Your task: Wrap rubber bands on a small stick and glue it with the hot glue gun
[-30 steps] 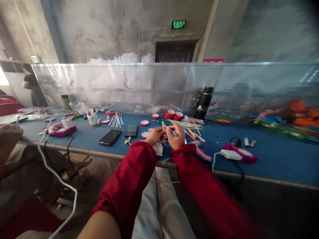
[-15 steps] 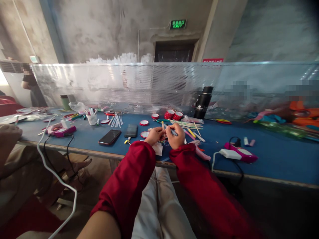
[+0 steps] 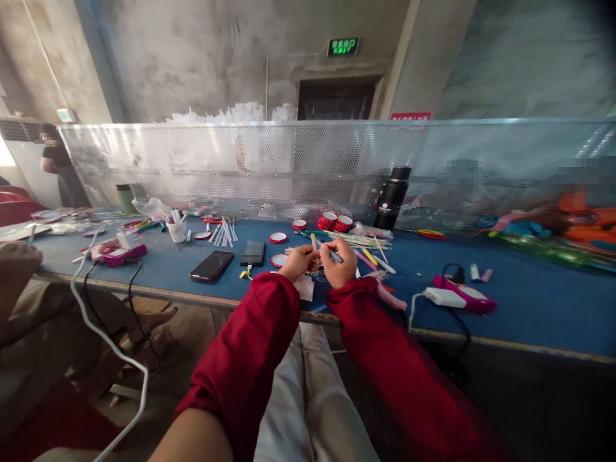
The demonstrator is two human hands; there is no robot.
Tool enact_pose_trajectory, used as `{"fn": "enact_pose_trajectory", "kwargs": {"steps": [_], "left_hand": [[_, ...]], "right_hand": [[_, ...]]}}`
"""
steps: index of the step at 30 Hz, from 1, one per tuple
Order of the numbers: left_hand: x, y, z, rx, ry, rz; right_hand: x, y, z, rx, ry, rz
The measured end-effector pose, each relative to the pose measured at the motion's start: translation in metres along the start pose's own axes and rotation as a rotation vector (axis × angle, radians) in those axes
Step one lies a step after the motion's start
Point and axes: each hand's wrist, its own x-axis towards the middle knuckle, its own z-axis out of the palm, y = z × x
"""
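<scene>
Close together over the table, my two hands meet at the fingertips. My left hand (image 3: 299, 262) is closed in a pinch around a thin yellow-topped stick (image 3: 314, 242), which stands roughly upright. In my right hand (image 3: 339, 264), also closed, lies a grey pen-like tool (image 3: 336, 256); its tip is hidden between the fingers. Under the hands are a white sheet (image 3: 305, 288) and small coloured bits. Just left of my left hand sits a round red-rimmed lid (image 3: 278, 260). To the right lie a yellow stick (image 3: 370, 257) and a pink piece (image 3: 391, 296).
A smartphone (image 3: 212, 265) and a smaller black device (image 3: 253, 253) lie to the left. Behind stand red-rimmed rolls (image 3: 327, 221) and a black thermos (image 3: 393, 199) by a perforated screen (image 3: 269, 160). Purple-and-white devices (image 3: 469, 298) with cables sit at both sides. Another person's hand (image 3: 20, 256) rests far left.
</scene>
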Motion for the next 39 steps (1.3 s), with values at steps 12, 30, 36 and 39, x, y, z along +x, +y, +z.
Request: {"fn": "enact_pose_trajectory", "kwargs": {"steps": [12,30,36,39], "left_hand": [[-0.0008,0.0013,0.0004,0.009,-0.005,-0.004],[0.0001,-0.0013,0.0000,0.003,-0.009,-0.008],[0.0000,-0.0022,-0.0002,-0.002,-0.016,0.006],[-0.0003,-0.0014,-0.0002,-0.003,-0.013,0.003]], "right_hand": [[-0.0010,0.0003,0.0005,0.012,-0.001,0.007],[-0.0005,0.0003,0.0007,0.006,0.008,-0.001],[-0.0007,-0.0013,0.0000,-0.003,0.000,0.006],[-0.0007,-0.0018,-0.0004,-0.003,0.010,0.016]]}}
